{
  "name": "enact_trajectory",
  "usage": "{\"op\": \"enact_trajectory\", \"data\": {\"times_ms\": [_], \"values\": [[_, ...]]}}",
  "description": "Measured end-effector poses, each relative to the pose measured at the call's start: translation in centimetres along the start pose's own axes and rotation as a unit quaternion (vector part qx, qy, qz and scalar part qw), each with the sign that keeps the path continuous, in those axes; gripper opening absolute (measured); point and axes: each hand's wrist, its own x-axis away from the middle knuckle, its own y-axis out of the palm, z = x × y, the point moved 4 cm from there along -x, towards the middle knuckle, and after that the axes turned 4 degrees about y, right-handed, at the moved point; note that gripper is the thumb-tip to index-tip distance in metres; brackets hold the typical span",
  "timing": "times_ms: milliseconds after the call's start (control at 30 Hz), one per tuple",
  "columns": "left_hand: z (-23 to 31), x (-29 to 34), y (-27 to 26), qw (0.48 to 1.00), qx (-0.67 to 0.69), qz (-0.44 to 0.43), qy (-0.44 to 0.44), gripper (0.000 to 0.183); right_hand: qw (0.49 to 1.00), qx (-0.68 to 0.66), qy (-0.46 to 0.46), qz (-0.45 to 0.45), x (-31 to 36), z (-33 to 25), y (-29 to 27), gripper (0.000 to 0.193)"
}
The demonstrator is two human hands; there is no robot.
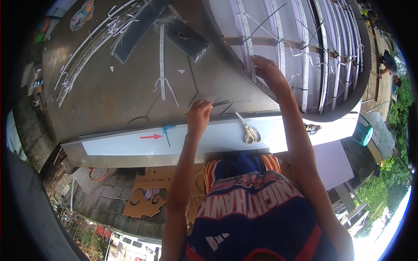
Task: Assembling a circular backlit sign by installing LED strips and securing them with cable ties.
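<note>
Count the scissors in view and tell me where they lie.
1 pair. The scissors lie on the long white panel, between the left hand and the right forearm. Any beneath other things would be hidden.

A broad grey worktable spreads under and beyond the left-hand grip. Below the grip and to its left, grey paving blocks cover the ground, with a brown cut-out panel lying over them. Farther down on that side are green plants. Well to the right of the grip stand a teal plastic stool and leafy bushes, with tan paving higher up. Strong daylight glares at the lower right.
</note>
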Motion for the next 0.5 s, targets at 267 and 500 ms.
{"op": "enact_trajectory", "data": {"times_ms": [267, 500], "values": [[-2.0, 0.1, -1.3, 0.970, 0.143, -0.040, -0.192, 0.014, 0.999, 0.005, -0.030, -0.015, 0.1, -0.2, 0.3, 0.047], [-3.7, -1.5, -2.2, 0.984, 0.011, 0.002, -0.177, 0.015, 1.000, 0.007, -0.028, -0.001, 0.3, -0.3, 0.2, 0.048]]}}
